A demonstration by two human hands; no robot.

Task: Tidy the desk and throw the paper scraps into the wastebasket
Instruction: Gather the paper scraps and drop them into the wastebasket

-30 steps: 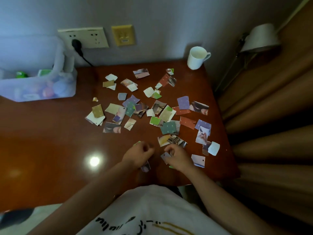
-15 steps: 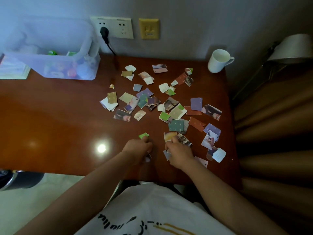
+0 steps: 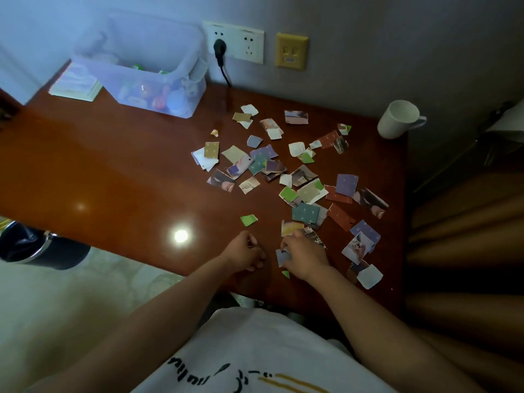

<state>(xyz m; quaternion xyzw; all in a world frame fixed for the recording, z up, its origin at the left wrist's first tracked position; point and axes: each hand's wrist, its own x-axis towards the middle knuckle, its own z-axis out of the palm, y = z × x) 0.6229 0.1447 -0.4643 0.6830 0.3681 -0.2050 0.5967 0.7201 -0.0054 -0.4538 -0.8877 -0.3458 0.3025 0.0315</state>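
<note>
- Gathering step, early on (judged from how much lies loose): picks up by hand at near edge of desk (image 3: 127, 182).
- Pinches a pale scrap (image 3: 281, 256) w/ right hand (image 3: 306, 258), thumb and fingers curled round it. Tiny green bit (image 3: 285, 274) just beside the wrist, flat on the wood.
- Rests left hand (image 3: 245, 252) close by, approx. level w/ the right, fingers curled into palm. Can't tell whether on paper or on nothing.
- Just beyond left knuckles: lone green scrap (image 3: 249, 219), apart from the rest.
- Further out: main scatter of paper scraps (image 3: 306, 191), dozens, some overlapping, across right half of desk up towards the wall.
- Down left, on floor beside desk: wastebasket (image 3: 31, 245), dark, well apart from both hands.
- At back: white mug (image 3: 398, 119) at right corner, clear plastic bin (image 3: 158, 80) and paper stack (image 3: 75, 83) at left, wall socket (image 3: 234, 42) w/ plug in.
- Next, prob.: add nearest scraps to a fistful or pile before any trip left to the basket. Calls for light pinches, since flat paper on glossy wood is hard to lift (sliding to the edge may help). Mind the mug at far reach.
</note>
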